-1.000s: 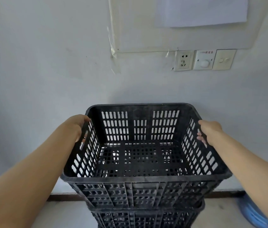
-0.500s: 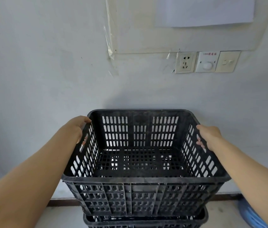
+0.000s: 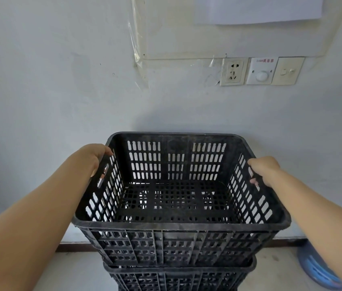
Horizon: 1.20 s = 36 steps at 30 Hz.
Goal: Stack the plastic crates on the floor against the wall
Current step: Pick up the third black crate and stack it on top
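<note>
Bare left hand (image 3: 94, 158) and bare right hand (image 3: 266, 169); both forearms (image 3: 39, 217) uncovered to the frame's edge

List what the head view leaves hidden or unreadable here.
All head view.
- Lower crate: cut by the bottom edge; stack's base unseen.
- Left hand, right hand: fingertips partly hidden by walls of the top crate.
- Blue object: cut by the right forearm and frame edge.
- Red label on dial plate: too small to read.

Black upper crate (image 3: 178, 225) with slotted walls and grid floor, black lower crate (image 3: 176, 278) in the same grid, pale blue-grey wall (image 3: 39, 91), cream socket plate (image 3: 233, 71), white dial plate (image 3: 261, 70) with red lettering, dark brown skirting (image 3: 75, 247), blue round object (image 3: 321, 274) with paler stripes, white paper sheet (image 3: 258, 9)
</note>
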Motion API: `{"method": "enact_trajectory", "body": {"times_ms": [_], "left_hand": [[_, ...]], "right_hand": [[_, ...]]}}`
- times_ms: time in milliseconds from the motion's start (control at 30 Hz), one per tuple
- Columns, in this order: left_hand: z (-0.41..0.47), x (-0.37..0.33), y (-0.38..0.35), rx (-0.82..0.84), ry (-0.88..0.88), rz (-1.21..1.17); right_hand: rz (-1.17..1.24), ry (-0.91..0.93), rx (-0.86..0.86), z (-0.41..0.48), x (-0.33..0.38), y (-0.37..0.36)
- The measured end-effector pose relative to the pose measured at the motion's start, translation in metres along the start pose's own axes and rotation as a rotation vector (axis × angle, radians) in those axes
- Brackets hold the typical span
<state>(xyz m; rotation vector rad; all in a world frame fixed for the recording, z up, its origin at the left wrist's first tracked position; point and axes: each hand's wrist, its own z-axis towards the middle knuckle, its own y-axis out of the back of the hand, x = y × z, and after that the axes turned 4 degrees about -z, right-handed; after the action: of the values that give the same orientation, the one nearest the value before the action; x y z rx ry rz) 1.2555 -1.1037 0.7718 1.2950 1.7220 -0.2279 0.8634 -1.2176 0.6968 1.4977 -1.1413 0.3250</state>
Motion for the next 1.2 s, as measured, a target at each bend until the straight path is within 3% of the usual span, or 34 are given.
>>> {"method": "enact_trajectory", "body": {"times_ms": [400, 967, 1200], "left_hand": [[0.035, 0.02, -0.004, -0.09, -0.137, 0.05], [-0.054, 0.092, -0.01, -0.264, -0.295, 0.11], [-0.082, 0.13, -0.007, -0.287, -0.33, 0.047]], "right_hand": [[-0.116, 0.173, -0.03, -0.014, -0.001, -0.003], [-0.155, 0.314, 0.061, -0.051, -0.054, 0.018], [-0.103, 0.249, 0.122, -0.075, -0.088, 0.031]]}}
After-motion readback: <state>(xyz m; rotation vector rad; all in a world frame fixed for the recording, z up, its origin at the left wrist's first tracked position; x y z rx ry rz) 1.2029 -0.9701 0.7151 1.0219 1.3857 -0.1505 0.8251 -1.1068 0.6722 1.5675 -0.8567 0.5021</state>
